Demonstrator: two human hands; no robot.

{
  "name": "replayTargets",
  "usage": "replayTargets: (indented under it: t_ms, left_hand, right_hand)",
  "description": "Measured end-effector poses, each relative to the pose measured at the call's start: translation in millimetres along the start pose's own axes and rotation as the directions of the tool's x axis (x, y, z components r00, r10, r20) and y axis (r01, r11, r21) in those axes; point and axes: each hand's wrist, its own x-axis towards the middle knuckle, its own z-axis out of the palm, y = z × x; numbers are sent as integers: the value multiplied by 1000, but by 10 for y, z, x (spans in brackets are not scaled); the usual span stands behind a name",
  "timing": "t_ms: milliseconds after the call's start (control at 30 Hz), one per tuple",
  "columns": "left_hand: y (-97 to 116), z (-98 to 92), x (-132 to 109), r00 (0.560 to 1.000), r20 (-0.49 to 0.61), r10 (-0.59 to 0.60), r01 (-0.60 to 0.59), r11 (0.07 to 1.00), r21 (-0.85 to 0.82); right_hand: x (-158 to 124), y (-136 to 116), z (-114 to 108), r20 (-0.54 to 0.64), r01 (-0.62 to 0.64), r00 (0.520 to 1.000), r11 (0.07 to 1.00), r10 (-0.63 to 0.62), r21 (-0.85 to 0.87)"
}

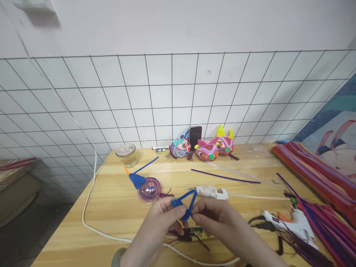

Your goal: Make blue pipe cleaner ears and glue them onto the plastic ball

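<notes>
Between my hands, above the table's front half, is a blue pipe cleaner (191, 203) bent into a triangle, with coils wound along part of it. My left hand (168, 217) pinches its coiled left side between thumb and fingers. With thumb and forefinger, my right hand (213, 217) grips the lower right corner. Left of them on the table lies a round piece with a clear dome (149, 190). A wound blue cone (137, 180) with an orange tip and a straight blue stem touches its upper left.
Finished craft figures (207, 150) and a phone (195, 137) stand along the tiled wall. A glass cup (126, 154) is at back left. A small glue gun (208, 192), a white glue gun (296, 226) and pipe cleaner bundles (319, 178) lie rightward. A white cable (91, 222) crosses the front.
</notes>
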Motion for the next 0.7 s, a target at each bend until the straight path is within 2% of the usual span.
replayTargets:
  t_ms: [167,333,467,567,700]
  left_hand:
    - [-1,-9,-12,1000,15,-28,29,998,-58]
    - [-16,-64,-2,990,126,-69,82,991,-101]
    - [-45,-73,5,973,208,-98,137,974,-180]
    - [-66,-66,-6,960,241,-142,203,947,-251]
    - [-76,-57,-27,952,251,-174,250,916,-315]
  right_hand:
    - [0,-18,-3,-11,24,1000,1000,-24,-20]
    - [-7,-50,-18,25,127,992,990,-126,-58]
    - [-24,-79,5,78,180,980,983,-182,37]
    - [-34,-73,20,73,188,978,975,-198,120]
    - [-17,-20,17,42,138,988,971,-149,195]
